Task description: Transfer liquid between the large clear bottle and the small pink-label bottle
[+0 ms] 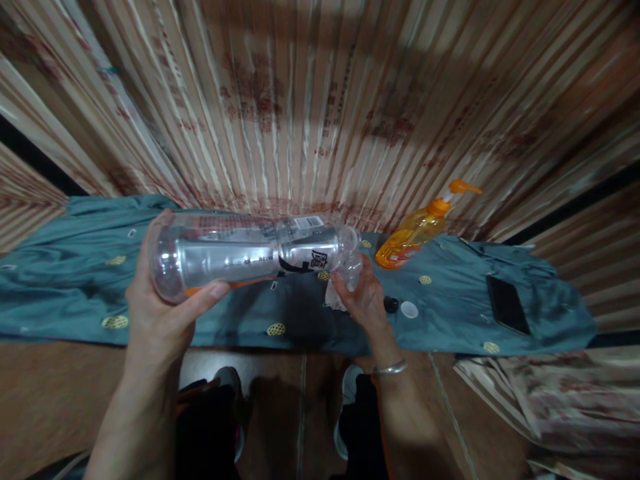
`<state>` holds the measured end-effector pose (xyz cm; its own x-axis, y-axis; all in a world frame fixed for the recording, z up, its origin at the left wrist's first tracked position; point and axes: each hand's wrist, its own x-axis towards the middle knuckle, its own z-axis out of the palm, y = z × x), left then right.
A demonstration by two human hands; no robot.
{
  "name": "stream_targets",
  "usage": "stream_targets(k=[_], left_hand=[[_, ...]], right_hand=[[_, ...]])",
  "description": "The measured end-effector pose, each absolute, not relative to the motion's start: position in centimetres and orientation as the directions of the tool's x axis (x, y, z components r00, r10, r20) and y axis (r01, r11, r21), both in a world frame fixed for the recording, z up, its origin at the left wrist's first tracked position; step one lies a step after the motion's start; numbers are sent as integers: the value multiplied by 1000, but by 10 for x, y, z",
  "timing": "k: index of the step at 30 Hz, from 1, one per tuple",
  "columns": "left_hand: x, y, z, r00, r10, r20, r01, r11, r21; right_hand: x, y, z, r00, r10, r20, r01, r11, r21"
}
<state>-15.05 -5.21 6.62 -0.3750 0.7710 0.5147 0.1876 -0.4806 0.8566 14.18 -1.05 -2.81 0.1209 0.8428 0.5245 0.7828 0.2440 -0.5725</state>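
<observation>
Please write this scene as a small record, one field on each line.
Left hand: holds the base end of the large clear bottle
Right hand: holds a small clear container by that bottle's neck
Label: silver
Surface: blue-green cloth
Beyond right hand: orange pump bottle
Beside right wrist: small black object, white disc
Far right: black phone

Hands (367,297) and forearms (143,400): bare. A narrow, silver-coloured bangle (391,367) encircles the right wrist (385,350). Legwear: black trousers (357,427) with orange side trim (383,427). Footwear: grey shoes (351,385) with paler sole edges.
</observation>
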Motion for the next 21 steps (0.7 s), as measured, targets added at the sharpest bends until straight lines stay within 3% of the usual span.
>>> stream_targets(k=[21], left_hand=[[-152,-55,66,-368,767,525,246,-465,851]], right_hand=[[142,-11,-27,133,867,481,767,217,-604]])
